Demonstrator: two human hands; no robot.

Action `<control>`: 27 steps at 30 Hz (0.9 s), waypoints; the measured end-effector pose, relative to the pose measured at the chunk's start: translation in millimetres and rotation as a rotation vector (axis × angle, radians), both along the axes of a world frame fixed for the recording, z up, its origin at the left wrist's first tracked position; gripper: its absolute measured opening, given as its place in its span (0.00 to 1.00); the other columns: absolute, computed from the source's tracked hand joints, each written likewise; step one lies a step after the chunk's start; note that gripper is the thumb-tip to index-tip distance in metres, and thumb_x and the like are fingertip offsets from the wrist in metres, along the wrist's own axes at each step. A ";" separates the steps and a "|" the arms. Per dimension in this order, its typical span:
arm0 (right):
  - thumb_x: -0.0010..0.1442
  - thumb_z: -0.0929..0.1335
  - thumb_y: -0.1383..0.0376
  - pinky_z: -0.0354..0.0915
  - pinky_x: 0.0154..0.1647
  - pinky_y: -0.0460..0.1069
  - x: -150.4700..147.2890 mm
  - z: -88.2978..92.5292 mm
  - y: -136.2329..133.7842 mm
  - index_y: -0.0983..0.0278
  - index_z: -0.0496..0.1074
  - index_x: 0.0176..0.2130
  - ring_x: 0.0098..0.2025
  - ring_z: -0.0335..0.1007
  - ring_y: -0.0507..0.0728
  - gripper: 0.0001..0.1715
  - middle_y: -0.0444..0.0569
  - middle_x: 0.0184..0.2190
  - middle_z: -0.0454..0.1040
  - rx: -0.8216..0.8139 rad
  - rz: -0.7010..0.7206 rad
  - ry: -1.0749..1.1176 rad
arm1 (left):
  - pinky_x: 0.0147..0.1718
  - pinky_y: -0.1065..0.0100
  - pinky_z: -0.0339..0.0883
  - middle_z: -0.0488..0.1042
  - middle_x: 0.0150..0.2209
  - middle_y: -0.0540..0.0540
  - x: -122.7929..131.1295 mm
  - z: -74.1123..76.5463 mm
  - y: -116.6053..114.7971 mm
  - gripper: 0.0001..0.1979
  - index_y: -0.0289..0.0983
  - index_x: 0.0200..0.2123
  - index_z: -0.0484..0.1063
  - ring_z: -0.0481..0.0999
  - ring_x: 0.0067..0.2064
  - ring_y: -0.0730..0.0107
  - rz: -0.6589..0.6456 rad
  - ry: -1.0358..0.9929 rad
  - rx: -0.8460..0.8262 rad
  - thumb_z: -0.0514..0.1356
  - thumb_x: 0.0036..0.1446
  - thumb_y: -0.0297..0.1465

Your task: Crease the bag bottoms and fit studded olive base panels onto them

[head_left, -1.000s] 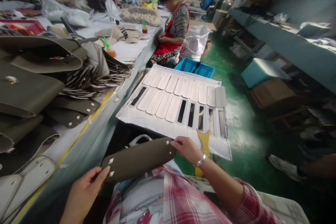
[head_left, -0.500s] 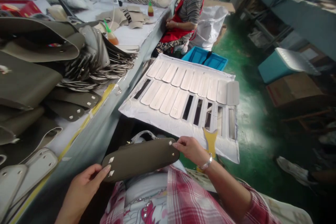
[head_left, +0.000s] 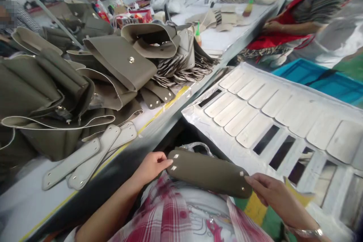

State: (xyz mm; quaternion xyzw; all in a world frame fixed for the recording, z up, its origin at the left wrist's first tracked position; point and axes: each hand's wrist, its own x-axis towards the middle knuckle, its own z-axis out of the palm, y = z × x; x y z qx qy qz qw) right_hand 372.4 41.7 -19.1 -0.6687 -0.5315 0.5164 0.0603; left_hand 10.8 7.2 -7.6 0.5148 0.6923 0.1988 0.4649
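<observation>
The olive strip (head_left: 208, 174) lies beside the worktop (head_left: 25, 200), its long axis leading away from the worktop's edge. The left hand (head_left: 150, 169) pinches the end nearer the worktop, the right hand (head_left: 273, 194) the farther end.

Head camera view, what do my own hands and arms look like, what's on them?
The left hand and right hand wear no gloves. A shiny silver-coloured bracelet circles the right wrist; the left wrist and forearm are bare. A red-and-white plaid shirt shows at the torso; its right sleeve is out of view.
</observation>
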 end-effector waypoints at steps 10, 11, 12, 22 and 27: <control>0.50 0.63 0.41 0.53 0.21 0.47 -2.8 3.5 1.7 0.62 0.65 0.22 0.17 0.53 0.51 0.27 0.41 0.12 0.58 -0.005 0.009 0.015 | 0.24 0.72 0.53 0.63 0.20 0.53 -8.7 -4.3 -1.6 0.18 0.34 0.21 0.67 0.60 0.24 0.75 0.014 -0.046 0.000 0.57 0.51 0.44; 0.50 0.63 0.41 0.53 0.22 0.47 -4.7 5.5 1.5 0.62 0.65 0.22 0.17 0.53 0.51 0.27 0.42 0.12 0.58 -0.003 0.008 0.011 | 0.24 0.72 0.53 0.63 0.19 0.53 -9.0 -3.6 -1.5 0.18 0.34 0.21 0.66 0.60 0.23 0.75 0.012 -0.056 0.003 0.57 0.51 0.43; 0.51 0.63 0.42 0.53 0.22 0.47 -6.5 7.1 1.3 0.61 0.65 0.22 0.17 0.52 0.51 0.27 0.42 0.12 0.57 0.005 0.002 0.003 | 0.24 0.72 0.53 0.63 0.19 0.53 -9.1 -2.8 -1.4 0.18 0.34 0.21 0.66 0.60 0.23 0.75 0.011 -0.065 0.004 0.57 0.51 0.43; 0.49 0.64 0.43 0.52 0.19 0.45 -9.9 11.8 6.3 0.62 0.64 0.20 0.15 0.52 0.49 0.27 0.40 0.10 0.58 0.033 0.011 -0.053 | 0.24 0.71 0.53 0.65 0.19 0.52 -7.1 1.8 3.2 0.18 0.36 0.20 0.65 0.63 0.23 0.72 -0.105 0.066 -0.010 0.55 0.52 0.44; 0.52 0.65 0.51 0.51 0.16 0.43 -4.2 14.7 1.8 0.64 0.65 0.22 0.15 0.55 0.48 0.20 0.39 0.12 0.59 0.081 -0.028 -0.013 | 0.31 0.66 0.60 0.70 0.29 0.48 -0.8 10.2 7.8 0.15 0.38 0.29 0.67 0.70 0.32 0.64 -0.300 0.539 0.248 0.55 0.51 0.44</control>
